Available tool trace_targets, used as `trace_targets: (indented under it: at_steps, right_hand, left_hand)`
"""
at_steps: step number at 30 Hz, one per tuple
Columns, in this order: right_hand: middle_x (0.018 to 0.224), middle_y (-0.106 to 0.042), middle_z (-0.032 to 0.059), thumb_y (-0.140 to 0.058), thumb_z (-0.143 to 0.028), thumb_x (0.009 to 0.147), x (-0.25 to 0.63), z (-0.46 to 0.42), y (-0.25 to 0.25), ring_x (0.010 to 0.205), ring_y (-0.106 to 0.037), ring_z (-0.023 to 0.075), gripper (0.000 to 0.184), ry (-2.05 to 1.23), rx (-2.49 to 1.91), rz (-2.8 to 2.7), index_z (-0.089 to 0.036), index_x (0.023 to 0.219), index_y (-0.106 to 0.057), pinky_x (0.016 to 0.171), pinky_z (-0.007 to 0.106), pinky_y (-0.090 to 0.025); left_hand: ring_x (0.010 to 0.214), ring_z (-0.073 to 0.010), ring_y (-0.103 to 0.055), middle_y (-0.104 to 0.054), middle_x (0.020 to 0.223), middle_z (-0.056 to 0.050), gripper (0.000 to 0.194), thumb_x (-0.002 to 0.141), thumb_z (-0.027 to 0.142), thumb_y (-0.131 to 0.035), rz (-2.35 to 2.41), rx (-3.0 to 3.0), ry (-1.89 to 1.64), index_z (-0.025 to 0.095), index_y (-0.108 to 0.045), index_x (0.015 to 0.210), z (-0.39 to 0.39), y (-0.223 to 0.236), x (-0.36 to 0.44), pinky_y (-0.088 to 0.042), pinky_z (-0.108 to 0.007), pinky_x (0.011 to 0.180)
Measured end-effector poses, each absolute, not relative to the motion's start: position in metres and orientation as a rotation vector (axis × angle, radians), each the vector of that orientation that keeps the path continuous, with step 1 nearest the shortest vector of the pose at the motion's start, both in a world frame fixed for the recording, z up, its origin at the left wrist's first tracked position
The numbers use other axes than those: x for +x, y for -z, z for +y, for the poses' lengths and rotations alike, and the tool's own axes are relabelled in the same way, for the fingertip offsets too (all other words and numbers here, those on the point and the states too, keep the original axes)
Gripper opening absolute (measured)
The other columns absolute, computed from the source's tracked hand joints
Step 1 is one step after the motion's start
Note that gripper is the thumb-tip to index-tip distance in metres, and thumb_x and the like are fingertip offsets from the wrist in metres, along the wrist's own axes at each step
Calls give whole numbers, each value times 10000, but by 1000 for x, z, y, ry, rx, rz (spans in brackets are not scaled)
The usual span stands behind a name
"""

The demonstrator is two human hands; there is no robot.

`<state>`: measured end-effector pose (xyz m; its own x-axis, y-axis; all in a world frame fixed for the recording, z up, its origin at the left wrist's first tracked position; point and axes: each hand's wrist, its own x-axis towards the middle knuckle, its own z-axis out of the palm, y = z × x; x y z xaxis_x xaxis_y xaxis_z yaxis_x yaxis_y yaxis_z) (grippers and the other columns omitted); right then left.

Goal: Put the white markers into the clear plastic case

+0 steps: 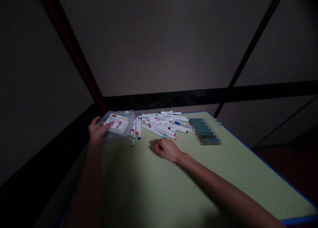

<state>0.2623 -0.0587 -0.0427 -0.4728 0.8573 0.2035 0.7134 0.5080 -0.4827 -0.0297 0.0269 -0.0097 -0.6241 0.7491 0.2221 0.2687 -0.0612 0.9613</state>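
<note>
No word can be read. The white label (118, 121) on the clear plastic case (131, 117) bears a line of large characters, perhaps Chinese, partly pink, too blurred to make out. A small dark patch (114, 115) at its upper left holds orange marks. Several white markers (161, 120) carry black print along their barrels, too small to read.

The markers (161, 120) and case (120, 122) look smooth plastic.
</note>
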Motion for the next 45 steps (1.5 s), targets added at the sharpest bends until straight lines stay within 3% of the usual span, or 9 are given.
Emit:
trace_targets:
  at_steps: [6,10,13,18,22,28,33,37,45]
  right_hand:
    - [498,-441,-34,-456,-269,798,270,-59,44,472,-371,87,250,-579,-1236,-2227,-175,570,-492,472,223,-215]
    - [662,-560,-17,-429,-306,833,270,-59,43,566,-477,98,169,-719,-1143,-2114,-185,912,-518,507,205,-318]
    - [838,-608,24,-448,-343,824,268,-59,38,690,-542,122,367,-1068,-1058,-1814,-206,1156,-371,548,220,-400]
    - [1038,-585,74,-434,-403,820,271,-62,26,826,-586,146,578,-1442,-979,-1386,-235,1307,-171,628,257,-470]
    - [1124,-545,60,-467,-448,792,283,-64,27,830,-604,154,614,-1375,-902,-1286,-289,1308,-174,614,252,-498]
    - [1155,-532,20,-544,-431,741,310,-65,41,876,-574,184,489,-1254,-894,-1097,-318,1176,-352,451,216,-499]
    - [1137,-554,14,-583,-382,708,326,-69,50,823,-600,181,456,-1309,-879,-985,-306,1123,-412,510,261,-521]
    - [1111,-590,13,-601,-361,697,332,-68,59,880,-604,200,469,-1291,-844,-1009,-296,1130,-434,696,336,-511]
    - [1079,-610,36,-629,-361,693,339,-66,72,880,-610,222,463,-1274,-874,-1015,-261,1111,-456,729,359,-498]
  left_hand:
    - [791,-235,-621,-617,895,-77,407,469,65,-721,1573,902,-1815,161,-577,837,14,-15,4,-541,-351,616]
    - [793,-216,-624,-620,898,-64,392,485,48,-711,1451,925,-1849,162,-566,831,7,-28,29,-543,-309,597]
    - [796,-222,-623,-622,899,-64,417,483,61,-718,1373,988,-1816,150,-555,857,6,-28,47,-543,-321,602]
    - [818,-219,-614,-619,924,-74,460,477,140,-739,1260,1120,-1841,145,-541,892,5,-16,87,-527,-357,697]
    - [778,-191,-617,-611,865,-51,495,475,227,-748,1146,1225,-1862,139,-512,901,-9,-2,126,-512,-334,697]
    - [813,-170,-597,-568,941,-62,533,510,237,-744,1178,1290,-1764,172,-427,934,-40,32,162,-490,-305,716]
    - [845,-162,-591,-545,960,-50,434,614,257,-676,1042,1324,-1612,196,-387,933,-61,58,167,-484,-309,739]
    - [839,-171,-600,-551,974,-53,420,622,241,-661,983,1285,-1558,205,-381,932,-68,68,164,-486,-318,736]
    - [823,-175,-595,-510,1038,-72,632,547,234,-728,1088,1292,-1373,232,-383,1075,-75,67,159,-502,-287,668]
